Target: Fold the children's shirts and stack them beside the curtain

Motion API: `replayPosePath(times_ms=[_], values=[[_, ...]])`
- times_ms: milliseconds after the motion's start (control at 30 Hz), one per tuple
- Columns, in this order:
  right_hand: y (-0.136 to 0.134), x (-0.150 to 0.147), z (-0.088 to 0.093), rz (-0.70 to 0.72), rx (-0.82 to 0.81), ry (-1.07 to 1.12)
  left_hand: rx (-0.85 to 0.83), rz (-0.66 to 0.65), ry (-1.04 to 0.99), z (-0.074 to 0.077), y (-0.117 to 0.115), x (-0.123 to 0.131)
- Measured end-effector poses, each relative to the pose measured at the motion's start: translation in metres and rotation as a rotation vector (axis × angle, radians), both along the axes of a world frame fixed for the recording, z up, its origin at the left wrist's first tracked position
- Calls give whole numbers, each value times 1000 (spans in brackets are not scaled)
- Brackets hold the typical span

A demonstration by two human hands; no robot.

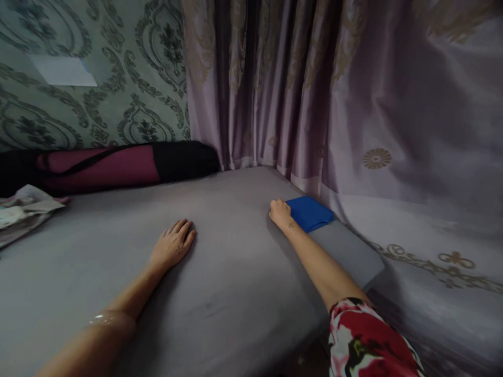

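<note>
My left hand lies palm down on the grey bed sheet, fingers stretched out, holding nothing. To the right, my right hand is closed with its fingers curled under, resting at the left edge of a folded blue cloth. The cloth lies flat near the bed's right edge, its left side partly covered by that hand. Whatever is inside the curled fingers, if anything, is hidden.
A long black and maroon bag lies along the wall at the back. Crumpled light fabric sits at the far left. Lilac curtains hang along the bed's right side. White paper is on the patterned wall.
</note>
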State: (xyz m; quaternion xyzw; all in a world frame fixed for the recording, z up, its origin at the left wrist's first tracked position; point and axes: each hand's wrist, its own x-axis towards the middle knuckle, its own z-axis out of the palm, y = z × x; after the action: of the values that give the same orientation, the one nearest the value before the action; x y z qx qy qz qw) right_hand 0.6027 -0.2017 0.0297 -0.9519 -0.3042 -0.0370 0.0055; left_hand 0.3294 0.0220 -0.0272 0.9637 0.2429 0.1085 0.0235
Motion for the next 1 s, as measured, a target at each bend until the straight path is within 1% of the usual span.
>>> replayPosePath(times_ms=[133,233,300,367,500,567,633,733,800,867,933,967,1000], values=[[-9,13,5,-26,25,65,-8,11,-10,0,-1,1],[-18,19,4,-29,51,80,-5,8,-15,-1,-2,1],[-23,20,-1,-44,97,23,3,6,-17,-1,-2,1],[-26,19,-12,-38,120,-1,9,7,-18,-2,-1,1],[-27,16,-34,-2,82,101,9,4,-12,-3,0,0],[-25,17,-38,-13,81,114,4,2,-13,-2,-1,-1],[-24,21,-35,-24,71,145,-5,8,-17,-1,-1,-1],[-28,35,-23,-37,64,270,-9,20,-4,1,-3,0],[-39,50,-15,-88,114,274,0,27,12,2,-4,0],[-55,64,-13,-212,183,137,12,34,20,2,-5,0],[-74,75,-19,-356,209,2,20,36,22,2,-6,0],[-82,79,-23,-417,199,-6,23,35,23,2,-6,0],[-90,82,-28,-445,182,-5,25,32,26,2,-6,1]])
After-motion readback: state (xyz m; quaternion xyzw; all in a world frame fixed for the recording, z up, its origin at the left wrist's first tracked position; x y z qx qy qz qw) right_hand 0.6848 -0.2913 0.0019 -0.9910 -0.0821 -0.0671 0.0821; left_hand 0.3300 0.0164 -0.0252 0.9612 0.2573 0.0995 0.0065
